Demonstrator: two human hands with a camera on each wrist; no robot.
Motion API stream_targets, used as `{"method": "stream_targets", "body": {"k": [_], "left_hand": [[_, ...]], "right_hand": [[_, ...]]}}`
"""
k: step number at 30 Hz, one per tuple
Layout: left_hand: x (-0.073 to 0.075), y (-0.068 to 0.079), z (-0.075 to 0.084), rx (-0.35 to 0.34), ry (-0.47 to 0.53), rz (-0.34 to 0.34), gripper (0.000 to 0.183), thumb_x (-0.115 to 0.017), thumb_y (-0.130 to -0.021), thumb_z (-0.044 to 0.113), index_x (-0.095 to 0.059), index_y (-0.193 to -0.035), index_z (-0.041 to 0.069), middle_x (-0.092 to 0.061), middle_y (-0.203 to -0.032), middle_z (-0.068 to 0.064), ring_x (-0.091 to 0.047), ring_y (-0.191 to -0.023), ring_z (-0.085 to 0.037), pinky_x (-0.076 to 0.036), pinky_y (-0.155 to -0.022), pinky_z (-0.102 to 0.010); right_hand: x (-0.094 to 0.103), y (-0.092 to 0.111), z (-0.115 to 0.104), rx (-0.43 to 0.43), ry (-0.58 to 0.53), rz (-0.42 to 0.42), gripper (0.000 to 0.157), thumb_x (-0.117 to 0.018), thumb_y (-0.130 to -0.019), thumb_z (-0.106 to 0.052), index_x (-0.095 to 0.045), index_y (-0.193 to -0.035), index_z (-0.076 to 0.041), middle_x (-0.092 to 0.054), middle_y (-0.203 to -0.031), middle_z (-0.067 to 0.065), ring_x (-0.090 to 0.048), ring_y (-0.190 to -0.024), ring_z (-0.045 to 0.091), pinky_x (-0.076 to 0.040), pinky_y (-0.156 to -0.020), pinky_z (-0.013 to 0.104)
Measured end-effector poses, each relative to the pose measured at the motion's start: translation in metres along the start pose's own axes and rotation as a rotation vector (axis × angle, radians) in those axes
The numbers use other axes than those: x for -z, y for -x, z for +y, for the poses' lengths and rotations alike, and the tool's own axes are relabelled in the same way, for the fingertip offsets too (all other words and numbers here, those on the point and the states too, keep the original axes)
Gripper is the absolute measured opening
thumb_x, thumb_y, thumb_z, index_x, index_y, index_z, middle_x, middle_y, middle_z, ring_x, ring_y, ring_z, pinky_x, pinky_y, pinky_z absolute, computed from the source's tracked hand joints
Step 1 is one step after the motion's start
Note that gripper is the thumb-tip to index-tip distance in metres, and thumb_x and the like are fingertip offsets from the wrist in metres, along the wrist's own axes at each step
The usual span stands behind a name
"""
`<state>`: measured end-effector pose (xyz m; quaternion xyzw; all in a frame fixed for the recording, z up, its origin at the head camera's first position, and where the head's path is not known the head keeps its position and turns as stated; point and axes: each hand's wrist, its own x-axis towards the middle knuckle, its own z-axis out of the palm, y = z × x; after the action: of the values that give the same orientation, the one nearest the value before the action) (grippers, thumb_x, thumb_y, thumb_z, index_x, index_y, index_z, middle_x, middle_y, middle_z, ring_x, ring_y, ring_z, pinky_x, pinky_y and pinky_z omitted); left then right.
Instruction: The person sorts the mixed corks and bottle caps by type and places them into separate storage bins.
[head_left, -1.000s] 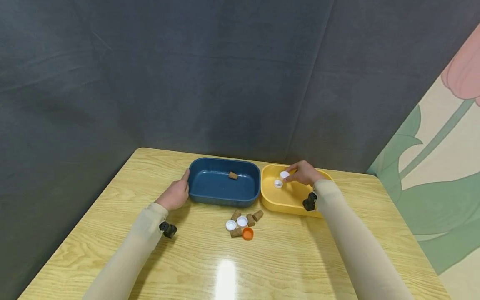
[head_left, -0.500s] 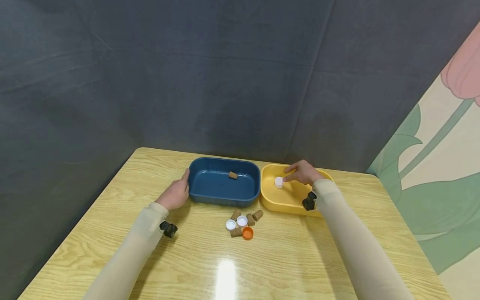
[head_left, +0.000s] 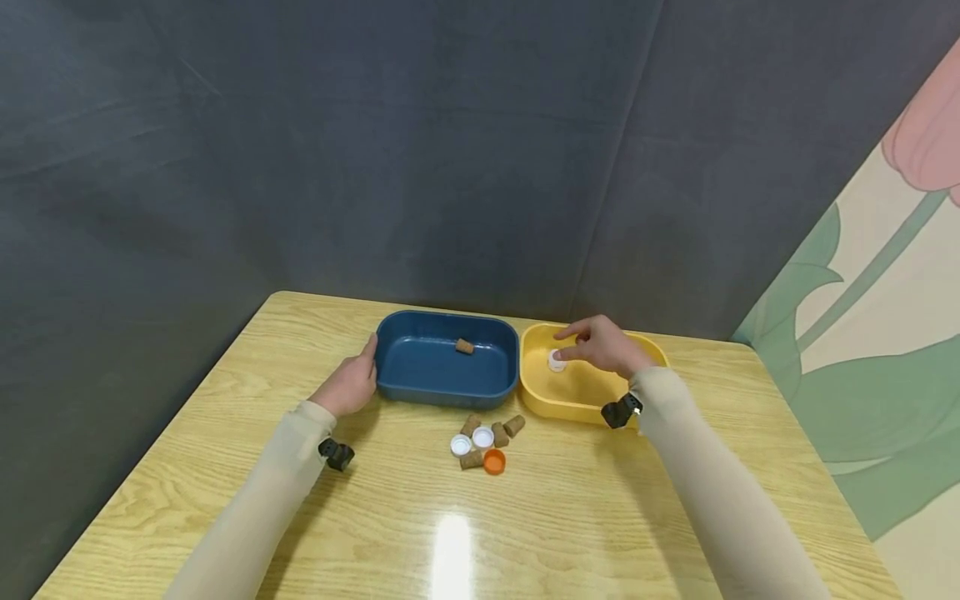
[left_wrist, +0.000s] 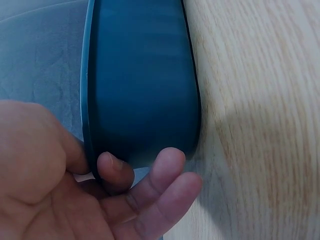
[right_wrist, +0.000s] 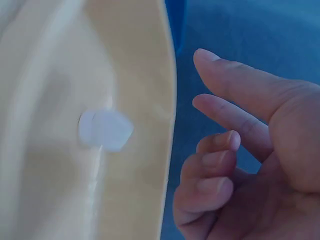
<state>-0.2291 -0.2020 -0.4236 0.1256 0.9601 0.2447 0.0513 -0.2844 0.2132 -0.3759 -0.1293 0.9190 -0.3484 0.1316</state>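
The right hand [head_left: 603,343] has let go of the white cap [head_left: 555,365] (its grasp is wide and holds nothing); the cap now lies inside the yellow tray [head_left: 558,408], apparently placed. The left hand [head_left: 348,385] grips the blue tray [head_left: 442,395] at its end.

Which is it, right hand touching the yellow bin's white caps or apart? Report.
Apart. Right wrist view: clear gap between right hand and white caps.

You have a glossy wood-grain table [head_left: 600,517] across the lower frame, a smooth, plastic-looking blue tray [head_left: 435,398] and yellow tray [head_left: 562,410] mid-frame, rough cork pieces [head_left: 472,460] and matt dark cloth [head_left: 420,150] above.
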Motion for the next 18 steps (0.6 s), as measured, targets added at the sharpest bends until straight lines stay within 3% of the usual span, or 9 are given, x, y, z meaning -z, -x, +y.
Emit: {"method": "stream_targets", "body": {"k": [2,8,18], "left_hand": [[0.0,0.0,-0.001,0.002,0.004,-0.006,0.056,-0.027,-0.105,0.003,-0.005,-0.152,-0.018,-0.063,-0.112,-0.034,-0.06,-0.074,-0.025,-0.048,-0.095,-0.048],[0.0,0.0,-0.002,0.005,0.013,-0.018,0.056,-0.027,-0.106,0.004,-0.004,-0.153,-0.017,-0.064,-0.087,-0.022,-0.053,-0.063,-0.02,-0.047,-0.089,-0.045],[0.0,0.001,-0.001,-0.006,0.011,-0.007,0.056,-0.026,-0.106,0.004,-0.005,-0.152,-0.018,-0.064,-0.086,-0.022,-0.057,-0.068,-0.022,-0.048,-0.091,-0.046]], "right_hand": [[-0.003,0.009,-0.007,0.03,-0.02,0.005,0.041,-0.078,-0.089,-0.026,-0.071,-0.125,-0.007,-0.042,-0.073,0.005,-0.036,-0.062,0.019,-0.031,-0.056,0.03],[-0.019,0.036,-0.028,0.137,-0.044,0.016,0.041,-0.081,-0.086,-0.028,-0.073,-0.121,-0.008,-0.045,-0.075,0.004,-0.041,-0.065,0.019,-0.031,-0.056,0.029],[-0.075,0.067,-0.051,0.292,-0.105,-0.087,0.032,-0.082,-0.084,-0.019,-0.076,-0.114,-0.008,-0.044,-0.068,0.0,-0.041,-0.062,0.015,-0.031,-0.056,0.024]]}}
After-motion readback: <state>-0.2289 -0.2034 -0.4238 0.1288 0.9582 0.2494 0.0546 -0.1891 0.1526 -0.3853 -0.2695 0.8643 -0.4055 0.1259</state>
